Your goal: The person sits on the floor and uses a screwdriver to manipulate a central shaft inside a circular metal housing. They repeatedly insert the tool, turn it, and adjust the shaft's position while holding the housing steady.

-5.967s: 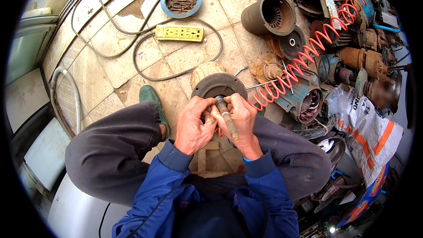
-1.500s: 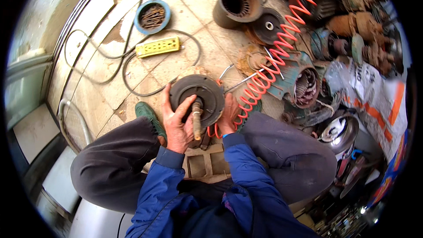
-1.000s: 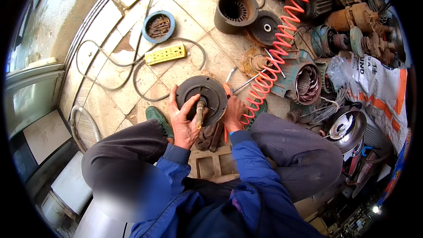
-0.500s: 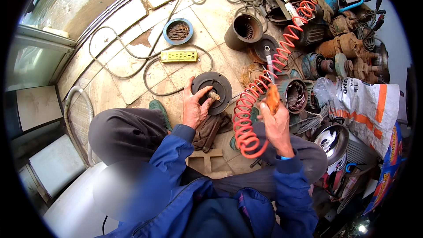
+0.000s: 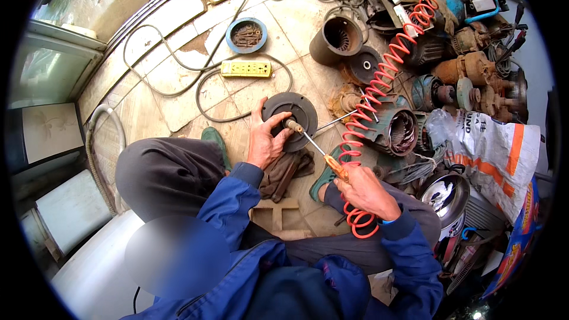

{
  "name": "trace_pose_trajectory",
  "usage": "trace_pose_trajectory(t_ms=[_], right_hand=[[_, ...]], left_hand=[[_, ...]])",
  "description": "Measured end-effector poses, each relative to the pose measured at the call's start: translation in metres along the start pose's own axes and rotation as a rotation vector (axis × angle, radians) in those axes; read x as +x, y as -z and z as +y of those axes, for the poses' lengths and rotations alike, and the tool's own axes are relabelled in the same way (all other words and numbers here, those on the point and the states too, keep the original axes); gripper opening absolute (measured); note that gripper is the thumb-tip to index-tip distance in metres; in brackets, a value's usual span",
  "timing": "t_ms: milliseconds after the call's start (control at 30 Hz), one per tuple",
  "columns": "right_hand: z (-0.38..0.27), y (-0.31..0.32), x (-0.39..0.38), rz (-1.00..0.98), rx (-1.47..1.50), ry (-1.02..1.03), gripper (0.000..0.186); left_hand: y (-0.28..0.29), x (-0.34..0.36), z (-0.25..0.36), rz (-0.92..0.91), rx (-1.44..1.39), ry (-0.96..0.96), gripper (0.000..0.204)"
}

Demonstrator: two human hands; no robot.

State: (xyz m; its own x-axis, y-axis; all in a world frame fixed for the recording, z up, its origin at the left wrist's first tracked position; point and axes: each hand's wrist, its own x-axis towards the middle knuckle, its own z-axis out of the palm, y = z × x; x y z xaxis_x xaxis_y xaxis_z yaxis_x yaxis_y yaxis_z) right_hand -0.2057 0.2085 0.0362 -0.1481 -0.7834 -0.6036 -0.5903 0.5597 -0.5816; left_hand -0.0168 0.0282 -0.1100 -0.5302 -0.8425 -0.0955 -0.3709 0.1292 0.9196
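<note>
My left hand [image 5: 267, 139] is closed on a dark round motor end cover [image 5: 305, 109], thumb and fingers around the brownish metal shaft [image 5: 293, 125] that sticks out of its middle. In my right hand [image 5: 365, 189] is an orange air blow gun [image 5: 336, 168], its long thin nozzle slanting up and left, the tip at or very near the shaft's end. A red coiled hose [image 5: 357, 130] runs down to my right hand, which partly hides it. Beneath my left hand, a brown cloth [image 5: 284, 172] lies on the floor.
A yellow power strip [image 5: 246, 69], its looping cable and a blue-rimmed bowl of bolts [image 5: 230, 38] lie beyond my hands. Right of them stand a metal cylinder [image 5: 323, 47], a ribbed motor housing [image 5: 379, 124] and more motor parts. A white sack [image 5: 492, 148] sits farther right.
My right hand has lowered and turned the blow gun from pointing upward to pointing at the shaft. The coiled hose has shifted with it. My left hand keeps its hold.
</note>
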Motion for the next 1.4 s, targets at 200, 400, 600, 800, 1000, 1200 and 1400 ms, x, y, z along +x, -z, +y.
trace_pose_trajectory(t_ms=[200, 400, 600, 800, 1000, 1200, 1400], right_hand=[[-0.007, -0.002, 0.003, -0.010, 0.000, 0.016, 0.030], [-0.011, -0.001, 0.005, -0.029, 0.002, 0.004, 0.033], [-0.008, -0.003, 0.007, -0.012, -0.010, 0.038, 0.033], [-0.011, -0.001, 0.010, -0.050, -0.015, 0.012, 0.032], [-0.011, -0.002, 0.012, -0.043, -0.022, 0.032, 0.032], [-0.013, -0.002, 0.016, -0.046, -0.043, 0.021, 0.033], [-0.015, -0.003, 0.017, -0.044, -0.061, 0.031, 0.033]], left_hand=[[-0.003, -0.001, -0.008, 0.020, -0.008, -0.027, 0.042], [-0.002, 0.001, -0.005, 0.004, -0.012, -0.019, 0.041], [-0.003, 0.001, -0.003, 0.026, 0.015, -0.040, 0.047], [-0.002, 0.000, -0.002, 0.023, 0.011, -0.039, 0.051], [0.000, -0.001, -0.003, 0.012, 0.024, -0.031, 0.041], [-0.002, -0.001, -0.005, 0.021, 0.023, -0.042, 0.040], [-0.004, -0.001, -0.007, 0.043, 0.066, -0.061, 0.039]])
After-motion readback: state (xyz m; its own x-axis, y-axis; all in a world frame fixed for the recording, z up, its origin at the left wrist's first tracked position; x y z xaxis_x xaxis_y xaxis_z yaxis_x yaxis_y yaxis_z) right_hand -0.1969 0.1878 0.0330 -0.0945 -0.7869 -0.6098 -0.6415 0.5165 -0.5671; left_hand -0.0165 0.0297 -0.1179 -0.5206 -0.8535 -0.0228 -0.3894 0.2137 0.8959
